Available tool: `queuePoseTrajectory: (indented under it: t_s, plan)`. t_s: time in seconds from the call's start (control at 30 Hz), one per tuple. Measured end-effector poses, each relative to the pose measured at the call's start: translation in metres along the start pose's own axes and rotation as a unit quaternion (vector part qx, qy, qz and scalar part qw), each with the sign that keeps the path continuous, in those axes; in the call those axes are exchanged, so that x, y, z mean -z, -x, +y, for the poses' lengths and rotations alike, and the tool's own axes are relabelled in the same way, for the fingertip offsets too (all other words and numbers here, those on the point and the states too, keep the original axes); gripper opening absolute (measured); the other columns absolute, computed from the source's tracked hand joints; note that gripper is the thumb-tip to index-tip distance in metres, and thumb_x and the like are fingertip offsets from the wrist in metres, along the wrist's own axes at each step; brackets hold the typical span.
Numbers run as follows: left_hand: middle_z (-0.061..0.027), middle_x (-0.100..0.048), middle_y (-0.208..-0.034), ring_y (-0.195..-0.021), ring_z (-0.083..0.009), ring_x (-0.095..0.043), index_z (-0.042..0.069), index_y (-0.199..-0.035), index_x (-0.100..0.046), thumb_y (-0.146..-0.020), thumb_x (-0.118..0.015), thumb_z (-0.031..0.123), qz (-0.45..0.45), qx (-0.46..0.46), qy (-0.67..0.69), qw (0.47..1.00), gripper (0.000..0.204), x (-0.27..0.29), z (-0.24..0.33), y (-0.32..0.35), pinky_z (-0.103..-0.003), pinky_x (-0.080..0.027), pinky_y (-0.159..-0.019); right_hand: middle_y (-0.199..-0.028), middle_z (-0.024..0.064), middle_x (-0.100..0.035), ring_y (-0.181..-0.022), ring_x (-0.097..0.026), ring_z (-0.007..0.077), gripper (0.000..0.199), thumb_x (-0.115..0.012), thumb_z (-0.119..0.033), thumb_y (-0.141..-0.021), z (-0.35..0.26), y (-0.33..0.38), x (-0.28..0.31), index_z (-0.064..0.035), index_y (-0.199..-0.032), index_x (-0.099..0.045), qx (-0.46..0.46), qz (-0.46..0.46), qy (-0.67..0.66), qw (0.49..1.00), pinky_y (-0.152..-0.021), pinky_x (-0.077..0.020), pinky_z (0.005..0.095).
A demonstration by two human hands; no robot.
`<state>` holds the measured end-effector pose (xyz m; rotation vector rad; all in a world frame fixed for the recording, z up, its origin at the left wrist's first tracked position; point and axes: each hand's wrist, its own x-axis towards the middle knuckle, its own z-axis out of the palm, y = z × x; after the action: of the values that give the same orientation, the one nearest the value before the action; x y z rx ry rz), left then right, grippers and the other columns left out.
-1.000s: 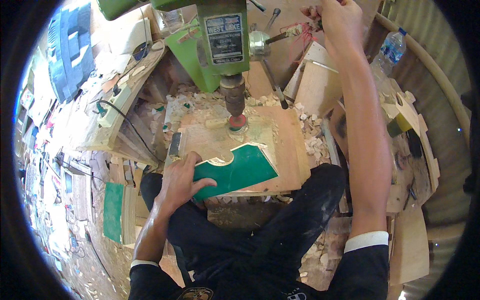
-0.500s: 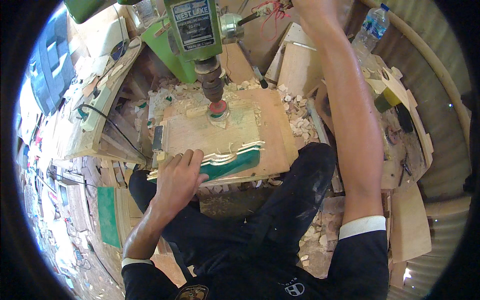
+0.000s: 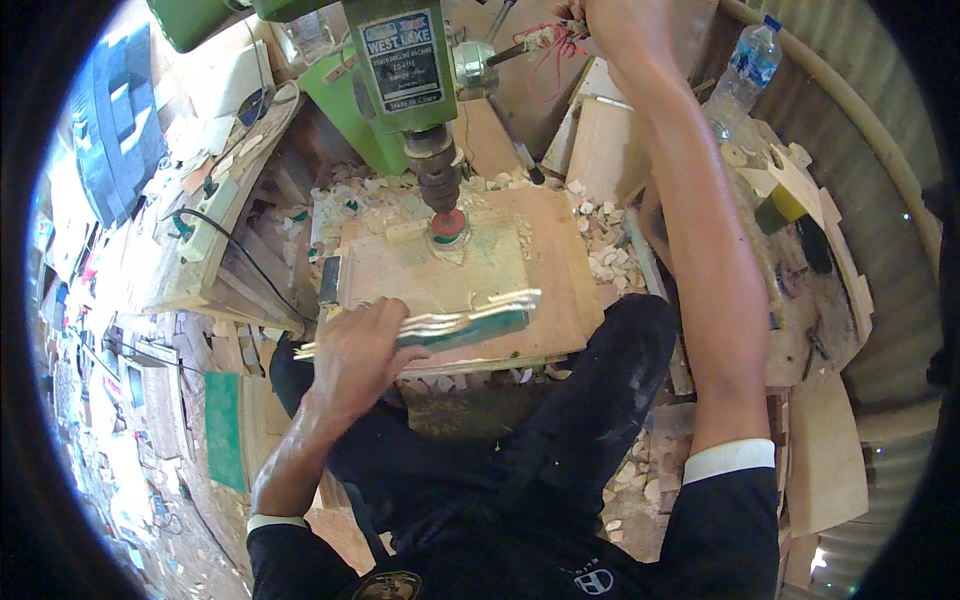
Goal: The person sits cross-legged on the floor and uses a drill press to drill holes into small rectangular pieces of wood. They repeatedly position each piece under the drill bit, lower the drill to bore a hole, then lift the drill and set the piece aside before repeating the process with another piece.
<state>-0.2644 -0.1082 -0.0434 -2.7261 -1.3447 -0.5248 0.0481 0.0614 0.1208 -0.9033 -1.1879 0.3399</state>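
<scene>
And the left hand (image 3: 358, 350) is gripping the green-faced wood (image 3: 482, 329), tilted over the base board (image 3: 562, 270), its edge seemingly part cut, more perhaps awaiting the red cutter (image 3: 449, 224), while the right hand (image 3: 622, 28) is hovering around the lever (image 3: 508, 54), grip unclear.

Clock centred on flat tan wooden board (image 3: 562, 250). 12 o'clock: boxy green metal drill press (image 3: 395, 70), dark cylindrical metal chuck (image 3: 433, 175) above board. 6: thin green-faced plywood stack (image 3: 475, 328) over board, maybe resting, contact unclear; bare left hand (image 3: 362, 350) at its 9 end. 2: clear cylindrical plastic bottle (image 3: 745, 68), well off.
</scene>
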Motion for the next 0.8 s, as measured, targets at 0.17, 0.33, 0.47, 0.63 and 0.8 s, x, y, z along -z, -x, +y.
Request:
queuePoseTrajectory:
  t_s: [0.17, 0.33, 0.47, 0.63, 0.8]
  plan:
    - [-0.0110, -0.073, -0.091, -0.085, -0.0250, -0.073, 0.004, -0.108, -0.060, -0.073, -0.094, 0.032, 0.172, 0.173, 0.343, 0.907, 0.056, -0.007, -0.014, 0.017, -0.036, -0.056, -0.080, -0.066, 0.0057, -0.059, -0.051, -0.058, 0.0142, 0.028, -0.071, -0.027, -0.096, -0.008, 0.010, -0.002, 0.0003, -0.101, -0.066, -0.017, 0.025, -0.004, 1.000, -0.044, -0.0452, 0.0314]
    - [-0.0100, -0.071, -0.108, -0.104, -0.0174, -0.068, -0.001, -0.119, -0.060, -0.075, -0.095, 0.019, 0.284, 0.219, 0.402, 0.842, 0.060, -0.076, -0.020, 0.036, -0.032, -0.055, -0.090, -0.069, 0.0035, -0.059, -0.064, -0.066, 0.0136, 0.032, -0.074, -0.028, -0.096, -0.020, 0.015, -0.001, 0.0026, -0.100, -0.065, -0.038, 0.011, 0.030, 0.999, -0.053, -0.0475, 0.0278]
    - [-0.0080, -0.070, -0.110, -0.104, -0.0169, -0.068, -0.002, -0.120, -0.059, -0.078, -0.093, 0.018, 0.282, 0.279, 0.432, 0.810, 0.058, -0.108, -0.021, 0.057, -0.034, -0.055, -0.090, -0.070, 0.0031, -0.059, -0.063, -0.065, 0.0136, 0.030, -0.074, -0.027, -0.096, -0.015, 0.010, 0.001, 0.0013, -0.101, -0.066, -0.025, 0.000, 0.022, 0.999, -0.053, -0.0461, 0.0276]
    - [-0.0091, -0.072, -0.108, -0.102, -0.0161, -0.068, -0.001, -0.119, -0.059, -0.080, -0.091, 0.018, 0.269, 0.209, 0.502, 0.795, 0.054, -0.125, -0.005, 0.058, -0.035, -0.055, -0.090, -0.065, 0.0015, -0.055, -0.064, -0.064, 0.0150, 0.027, -0.075, -0.026, -0.097, -0.007, 0.008, 0.004, -0.0025, -0.098, -0.062, -0.035, -0.002, -0.022, 0.999, -0.054, -0.0459, 0.0298]
    - [-0.0088, -0.073, -0.102, -0.096, -0.0157, -0.070, -0.001, -0.113, -0.059, -0.078, -0.093, 0.020, 0.294, 0.217, 0.484, 0.795, 0.053, -0.110, -0.001, 0.047, -0.034, -0.056, -0.085, -0.064, 0.0021, -0.055, -0.062, -0.063, 0.0154, 0.024, -0.075, -0.024, -0.098, -0.004, 0.006, 0.005, -0.0037, -0.097, -0.062, -0.055, -0.011, -0.027, 0.998, -0.055, -0.0472, 0.0293]
